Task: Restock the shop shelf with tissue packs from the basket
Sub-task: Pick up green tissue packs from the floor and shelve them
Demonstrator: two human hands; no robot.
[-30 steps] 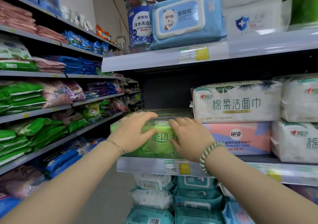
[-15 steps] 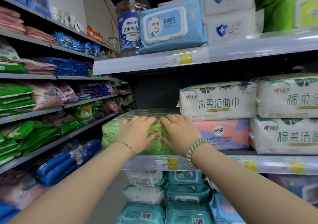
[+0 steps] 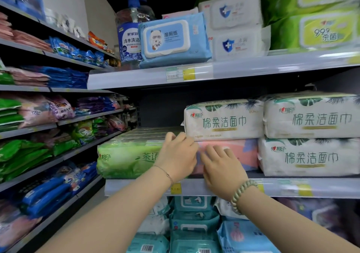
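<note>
Shelving lines the aisle; on the middle shelf [image 3: 136,187] the green tissue pack [image 3: 126,155] lies beside the pink pack [image 3: 246,151]. Both hands have slid right: left hand [image 3: 178,155] flat on its right end, right hand [image 3: 222,167] on the pink pack, fingers straight, gripping nothing. Placement looks done.

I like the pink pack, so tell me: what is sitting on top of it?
A white pack with green leaf print lies flat on the pink pack. The right hand covers the pink pack's left front, so its left end cannot be seen.
</note>
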